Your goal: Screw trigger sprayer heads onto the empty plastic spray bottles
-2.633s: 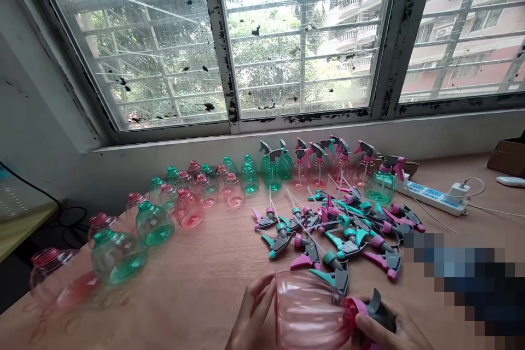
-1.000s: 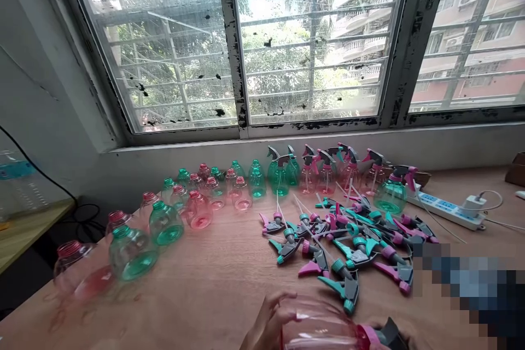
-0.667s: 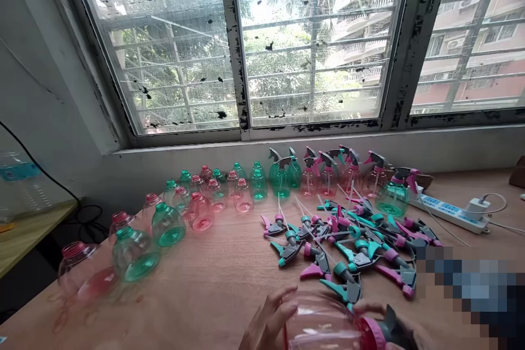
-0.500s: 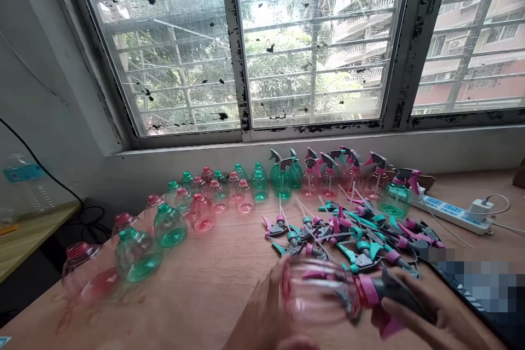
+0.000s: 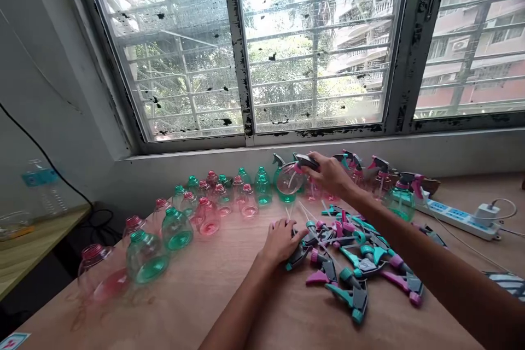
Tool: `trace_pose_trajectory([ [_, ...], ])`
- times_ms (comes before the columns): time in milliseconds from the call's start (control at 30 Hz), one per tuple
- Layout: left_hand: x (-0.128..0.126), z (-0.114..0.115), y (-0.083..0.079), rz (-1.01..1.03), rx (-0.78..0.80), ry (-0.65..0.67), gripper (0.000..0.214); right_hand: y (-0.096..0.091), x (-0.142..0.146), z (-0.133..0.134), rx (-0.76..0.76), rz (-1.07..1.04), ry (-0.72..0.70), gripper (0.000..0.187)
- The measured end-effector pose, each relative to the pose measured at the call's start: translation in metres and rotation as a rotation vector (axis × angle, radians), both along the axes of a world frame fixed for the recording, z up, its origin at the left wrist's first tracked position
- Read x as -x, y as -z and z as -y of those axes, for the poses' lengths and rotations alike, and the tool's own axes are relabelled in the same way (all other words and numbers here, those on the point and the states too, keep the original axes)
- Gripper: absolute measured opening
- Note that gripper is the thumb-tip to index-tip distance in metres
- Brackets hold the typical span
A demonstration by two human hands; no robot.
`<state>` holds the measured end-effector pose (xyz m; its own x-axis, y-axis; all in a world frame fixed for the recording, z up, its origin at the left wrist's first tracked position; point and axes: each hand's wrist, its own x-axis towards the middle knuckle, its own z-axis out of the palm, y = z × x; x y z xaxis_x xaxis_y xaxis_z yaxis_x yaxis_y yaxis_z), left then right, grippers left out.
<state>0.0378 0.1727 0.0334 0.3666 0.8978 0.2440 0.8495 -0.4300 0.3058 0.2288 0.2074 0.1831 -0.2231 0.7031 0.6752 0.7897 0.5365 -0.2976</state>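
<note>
Our right hand (image 5: pixel 326 170) grips one topped bottle (image 5: pixel 289 179) of several; our left hand (image 5: pixel 282 239) covers a sprayer (image 5: pixel 298 255), hold unclear; bare bottles (image 5: pixel 207 217) remain.

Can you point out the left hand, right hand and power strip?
Left hand (image 5: pixel 279 241): head view, back of the hand.
Right hand (image 5: pixel 328 172): head view, back of the hand.
Power strip (image 5: pixel 454 217): head view, top face.

Light source: 1, daylight through the window (image 5: pixel 314 60). The glass overexposes to white near the top. The left wall (image 5: pixel 49 93) is dim; the space beneath the wooden shelf (image 5: pixel 45 229) is nearly black. Table (image 5: pixel 184 306) shadows are soft-edged. Wide-angle distortion slants the window's left side.
</note>
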Motion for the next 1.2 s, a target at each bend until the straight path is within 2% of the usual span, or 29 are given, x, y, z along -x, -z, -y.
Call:
trace_pose_trajectory([
  [100,-0.009,0.007,0.003,-0.02,-0.021,0.146,0.031,0.004,0.019,-0.03,0.101,0.11,-0.004,0.017],
  [167,-0.012,0.013,0.002,-0.021,-0.047,0.216,0.034,0.009,0.03,-0.045,0.182,0.178,0.018,0.019],
  [300,-0.007,0.012,-0.002,0.013,-0.175,0.228,0.038,0.015,0.046,-0.066,0.317,0.279,0.065,0.024],
  [367,0.002,0.004,-0.005,0.032,-0.262,0.177,0.032,0.016,0.051,-0.074,0.363,0.315,0.081,0.026],
  [467,0.023,-0.013,-0.011,0.059,-0.397,0.031,0.025,0.017,0.057,-0.085,0.406,0.347,0.113,0.027],
  [600,0.057,-0.038,-0.019,0.123,-0.591,-0.245,0.031,0.02,0.063,-0.094,0.444,0.368,0.135,0.028],
  [667,0.072,-0.049,-0.023,0.133,-0.66,-0.327,0.035,0.023,0.065,-0.096,0.458,0.373,0.135,0.028],
  [800,0.09,-0.07,-0.03,0.115,-0.716,-0.387,0.043,0.026,0.064,-0.099,0.46,0.367,0.131,0.027],
  [967,0.093,-0.093,-0.031,0.072,-0.669,-0.408,0.039,0.02,0.059,-0.097,0.404,0.348,0.058,0.028],
  [1200,0.087,-0.089,-0.016,0.076,-0.623,-0.426,0.037,0.017,0.055,-0.084,0.356,0.39,-0.133,0.029],
])
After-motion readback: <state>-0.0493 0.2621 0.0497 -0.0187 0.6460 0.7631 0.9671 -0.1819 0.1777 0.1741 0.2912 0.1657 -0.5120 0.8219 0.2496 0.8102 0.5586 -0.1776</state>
